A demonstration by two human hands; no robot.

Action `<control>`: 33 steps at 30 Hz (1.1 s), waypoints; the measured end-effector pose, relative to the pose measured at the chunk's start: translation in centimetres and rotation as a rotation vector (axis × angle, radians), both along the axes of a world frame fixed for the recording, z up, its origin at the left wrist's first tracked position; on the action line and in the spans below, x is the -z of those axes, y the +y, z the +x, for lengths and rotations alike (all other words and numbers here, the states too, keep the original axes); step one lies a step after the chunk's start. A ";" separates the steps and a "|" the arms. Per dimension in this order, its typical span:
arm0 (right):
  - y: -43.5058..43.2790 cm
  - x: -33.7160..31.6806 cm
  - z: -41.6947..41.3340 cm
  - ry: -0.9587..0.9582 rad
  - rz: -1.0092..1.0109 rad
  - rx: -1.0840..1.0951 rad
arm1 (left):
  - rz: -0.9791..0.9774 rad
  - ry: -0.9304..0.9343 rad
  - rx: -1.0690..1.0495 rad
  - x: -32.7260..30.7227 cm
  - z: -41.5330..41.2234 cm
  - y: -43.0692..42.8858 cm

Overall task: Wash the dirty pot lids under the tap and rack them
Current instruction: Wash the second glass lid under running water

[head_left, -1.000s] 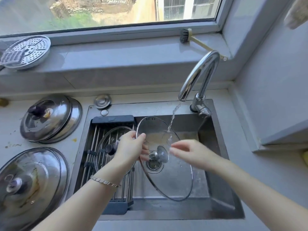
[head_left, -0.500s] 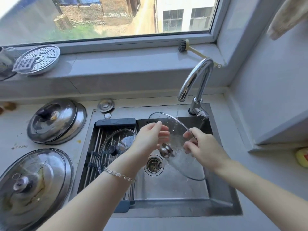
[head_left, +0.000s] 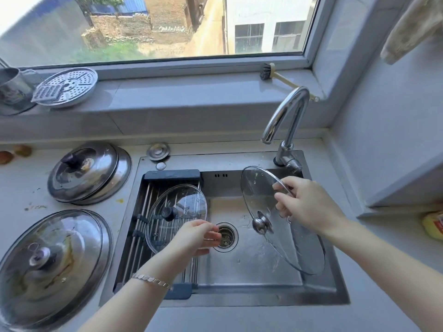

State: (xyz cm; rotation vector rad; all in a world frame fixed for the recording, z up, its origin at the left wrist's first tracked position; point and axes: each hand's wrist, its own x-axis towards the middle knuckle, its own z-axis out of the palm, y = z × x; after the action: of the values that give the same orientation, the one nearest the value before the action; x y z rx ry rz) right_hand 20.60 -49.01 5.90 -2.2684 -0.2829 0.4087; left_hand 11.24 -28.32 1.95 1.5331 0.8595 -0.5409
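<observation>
My right hand [head_left: 305,206] grips the rim of a glass lid [head_left: 261,195] with a steel knob, held tilted over the right side of the sink [head_left: 251,276]. My left hand [head_left: 194,237] hovers empty, fingers loosely curled, near the drain [head_left: 226,236]. A second glass lid [head_left: 177,212] with a black knob lies on the drying rack [head_left: 148,226] across the sink's left half. The tap [head_left: 287,116] stands above with no water visible. Stacked steel lids [head_left: 88,172] and a larger stained stack [head_left: 50,262] rest on the counter at left.
A round metal plug [head_left: 158,150] lies behind the sink. On the windowsill sit a perforated steamer plate [head_left: 69,86], a steel cup [head_left: 12,88] and a brush [head_left: 275,75]. A yellow sponge [head_left: 434,225] lies at far right; a cloth [head_left: 412,27] hangs above.
The water stream has stopped. My left hand let go of the glass lid and dropped toward the drain. My right hand took the lid by its rim and moved it rightward.
</observation>
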 end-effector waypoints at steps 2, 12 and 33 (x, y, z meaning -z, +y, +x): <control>0.4 -0.4 -0.2 -0.065 0.013 0.001 | 0.002 0.023 -0.012 0.6 -1.0 0.7; 5.6 -1.4 -2.1 -0.116 0.133 -0.009 | 0.027 0.082 -0.178 2.4 -5.3 6.8; 19.2 13.6 -6.8 0.581 0.537 0.530 | 0.011 0.046 -0.342 4.2 -10.9 15.9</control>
State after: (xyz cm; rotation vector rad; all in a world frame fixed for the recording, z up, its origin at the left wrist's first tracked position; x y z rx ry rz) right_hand 13.83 -29.81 -7.69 -1.5328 0.4509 0.5966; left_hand 0.34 -12.37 -2.23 1.3490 1.1334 -0.3222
